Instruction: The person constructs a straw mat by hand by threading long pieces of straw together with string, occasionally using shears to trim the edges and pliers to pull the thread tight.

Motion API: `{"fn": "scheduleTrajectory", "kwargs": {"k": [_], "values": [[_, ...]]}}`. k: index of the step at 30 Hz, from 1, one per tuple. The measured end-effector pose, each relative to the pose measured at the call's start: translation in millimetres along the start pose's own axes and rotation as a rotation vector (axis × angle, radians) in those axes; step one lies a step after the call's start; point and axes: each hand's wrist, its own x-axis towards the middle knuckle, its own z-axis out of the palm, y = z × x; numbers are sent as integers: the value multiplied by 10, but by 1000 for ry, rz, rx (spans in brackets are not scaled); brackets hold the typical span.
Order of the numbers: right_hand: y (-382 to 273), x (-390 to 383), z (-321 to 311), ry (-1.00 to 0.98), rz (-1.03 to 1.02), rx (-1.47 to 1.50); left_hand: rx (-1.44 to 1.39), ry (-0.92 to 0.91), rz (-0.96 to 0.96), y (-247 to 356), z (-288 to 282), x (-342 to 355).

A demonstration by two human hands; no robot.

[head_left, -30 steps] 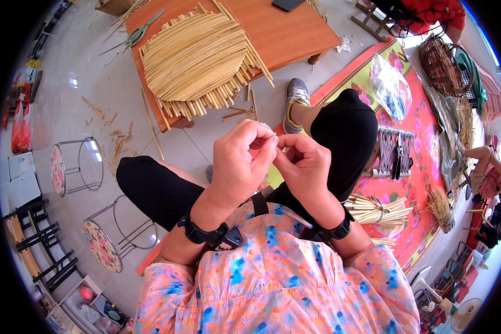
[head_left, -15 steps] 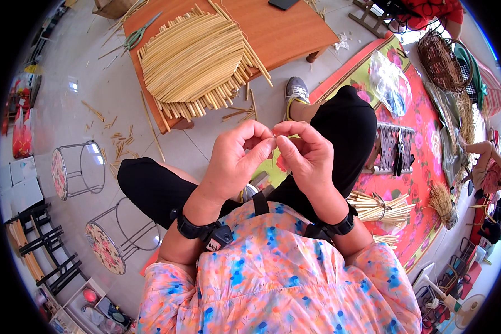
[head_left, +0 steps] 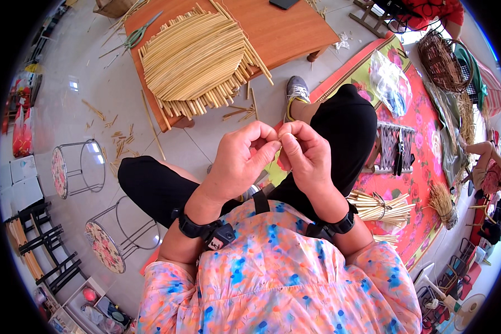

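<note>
My left hand and my right hand meet in front of my lap, thumbs and forefingers pinched and touching tip to tip. Whatever lies in the pinch is too small to make out. Beyond my hands, a rounded mat of straw stalks lies on the orange-brown wooden table, its layers crossing and ends jutting past the near edge. Scissors with green handles rest at the table's left edge, left of the mat.
Two flower-topped stools stand on the left. Stalk scraps litter the tiled floor. To the right, a red floral mat bears a tied stalk bundle, a clear plastic bag and a wicker basket. Another person's arm shows at far right.
My fingertips have drawn together, closing the small gap between the two pinches. My right hand has shifted slightly left; the mat and table stay in place.
</note>
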Motion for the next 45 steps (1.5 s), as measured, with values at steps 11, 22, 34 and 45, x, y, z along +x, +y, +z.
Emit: {"fn": "scheduleTrajectory", "kwargs": {"k": [11,22,34,45], "values": [[2,-2,1,-55,50,92,15,-13,-40,-14,-31,-9],[-60,14,9,-48,41,36,-89,-46,-120,-4,-61,4],[-19,45,-61,-43,76,278,-487,-196,-233,-70,-160,26],[-120,63,-80,-218,89,276,-672,-263,-336,-97,-190,63]]}}
